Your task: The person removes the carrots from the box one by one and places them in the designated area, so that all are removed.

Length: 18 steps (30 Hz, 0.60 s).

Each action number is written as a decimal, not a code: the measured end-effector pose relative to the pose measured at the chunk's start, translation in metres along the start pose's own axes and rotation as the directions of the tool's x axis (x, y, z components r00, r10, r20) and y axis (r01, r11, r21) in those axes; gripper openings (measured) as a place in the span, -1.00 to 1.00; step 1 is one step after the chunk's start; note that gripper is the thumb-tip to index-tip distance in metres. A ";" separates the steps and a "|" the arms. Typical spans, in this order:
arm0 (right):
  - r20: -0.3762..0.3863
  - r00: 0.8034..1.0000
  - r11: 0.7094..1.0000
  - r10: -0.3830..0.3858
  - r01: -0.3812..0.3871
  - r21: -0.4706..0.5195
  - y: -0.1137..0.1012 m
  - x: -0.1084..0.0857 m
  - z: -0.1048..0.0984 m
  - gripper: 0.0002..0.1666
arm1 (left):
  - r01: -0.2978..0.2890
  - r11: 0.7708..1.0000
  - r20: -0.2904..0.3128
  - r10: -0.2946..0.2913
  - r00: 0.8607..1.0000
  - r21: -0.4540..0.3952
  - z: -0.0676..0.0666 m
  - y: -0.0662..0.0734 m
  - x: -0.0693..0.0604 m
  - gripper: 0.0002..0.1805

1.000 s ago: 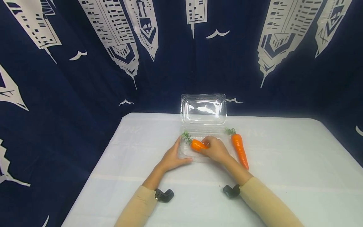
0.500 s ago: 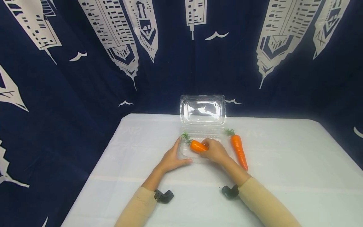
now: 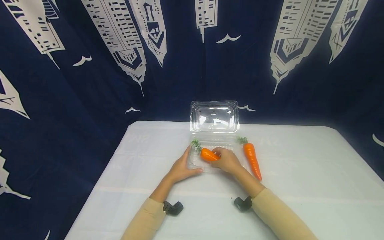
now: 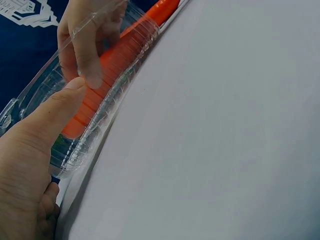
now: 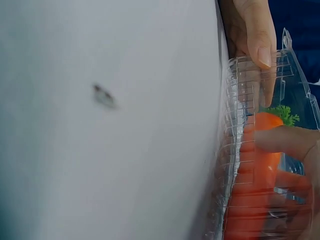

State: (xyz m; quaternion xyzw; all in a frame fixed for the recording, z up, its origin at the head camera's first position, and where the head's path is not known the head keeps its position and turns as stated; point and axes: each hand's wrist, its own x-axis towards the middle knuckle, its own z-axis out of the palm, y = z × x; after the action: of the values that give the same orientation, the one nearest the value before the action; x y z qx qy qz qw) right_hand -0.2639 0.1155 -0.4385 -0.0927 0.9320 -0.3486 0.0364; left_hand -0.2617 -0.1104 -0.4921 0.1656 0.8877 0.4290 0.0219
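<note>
A clear plastic container (image 3: pixel 214 168) lies with its lid (image 3: pixel 214 117) raised at the back. Inside its base is an orange carrot (image 3: pixel 208 154) with green leaves at the upper left; the right hand (image 3: pixel 227 160) pinches its lower part. Thumb and fingers of the left hand (image 3: pixel 181 169) spread around the container's left side and front corner, gripping it. In the left wrist view the left thumb presses the clear rim (image 4: pixel 75 84). The right wrist view shows the right thumb on the carrot (image 5: pixel 267 167), seen partly through the clear wall.
A second carrot (image 3: pixel 252 161) lies on the white table (image 3: pixel 300 166), just right of the container, close to the right forearm. Behind the table hangs a dark blue cloth (image 3: pixel 180 83) with white building prints. Each wrist carries a small black device.
</note>
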 end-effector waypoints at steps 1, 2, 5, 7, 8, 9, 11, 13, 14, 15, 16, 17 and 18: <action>-0.005 1.000 1.000 -0.002 0.002 0.001 0.000 0.000 0.000 -0.43 | 0.003 1.000 0.002 -0.003 1.000 0.003 0.000 0.000 0.000 0.32; -0.012 1.000 1.000 -0.004 0.004 0.002 0.000 0.000 0.000 -0.42 | 0.007 1.000 0.004 -0.007 1.000 0.006 -0.001 0.000 0.000 0.32; -0.036 0.999 1.000 -0.021 0.021 0.003 -0.001 0.000 -0.001 -0.41 | 0.011 1.000 0.007 -0.011 1.000 0.010 -0.001 0.000 -0.001 0.32; -0.053 0.998 0.999 -0.034 0.035 0.006 -0.001 0.000 -0.001 -0.41 | 0.010 1.000 0.008 -0.010 1.000 0.006 0.000 0.001 -0.002 0.32; -0.058 0.997 0.999 -0.043 0.044 0.010 0.000 0.000 -0.001 -0.40 | 0.008 1.000 0.009 -0.008 1.000 0.004 0.000 0.001 -0.001 0.32; -0.064 0.997 0.999 -0.051 0.052 0.014 0.000 0.000 -0.002 -0.40 | 0.004 1.000 0.008 -0.004 1.000 0.002 0.000 0.001 -0.001 0.31; -0.076 0.995 0.997 -0.064 0.066 0.028 0.000 0.001 -0.002 -0.40 | 0.001 1.000 0.007 -0.001 1.000 -0.001 0.000 0.000 -0.001 0.31; -0.090 0.993 0.996 -0.073 0.077 0.042 0.001 0.002 -0.003 -0.40 | 0.002 1.000 0.006 -0.002 1.000 0.003 0.000 0.000 -0.001 0.31; -0.097 0.992 0.995 -0.076 0.081 0.051 0.001 0.002 -0.003 -0.39 | 0.003 1.000 0.006 -0.003 1.000 0.006 0.000 0.000 -0.001 0.31; -0.107 0.991 0.995 -0.076 0.083 0.060 0.002 0.003 -0.004 -0.39 | 0.006 1.000 0.006 -0.006 1.000 0.009 0.000 0.000 -0.001 0.30; -0.114 0.991 0.994 -0.073 0.082 0.076 0.002 0.003 -0.005 -0.39 | 0.008 1.000 0.006 -0.008 1.000 0.010 0.000 0.000 -0.001 0.30; -0.122 0.990 0.993 -0.071 0.082 0.088 0.001 0.003 -0.006 -0.39 | 0.010 1.000 0.007 -0.010 1.000 0.011 0.000 0.000 -0.001 0.30; -0.131 0.989 0.991 -0.067 0.081 0.106 0.001 0.004 -0.007 -0.39 | 0.013 1.000 0.007 -0.013 1.000 0.011 0.000 0.000 -0.001 0.31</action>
State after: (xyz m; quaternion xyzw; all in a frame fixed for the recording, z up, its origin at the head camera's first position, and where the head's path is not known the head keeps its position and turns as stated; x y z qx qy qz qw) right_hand -0.2684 0.1198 -0.4337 -0.1028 0.9075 -0.4060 -0.0308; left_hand -0.2604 -0.1110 -0.4920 0.1617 0.8910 0.4233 0.0268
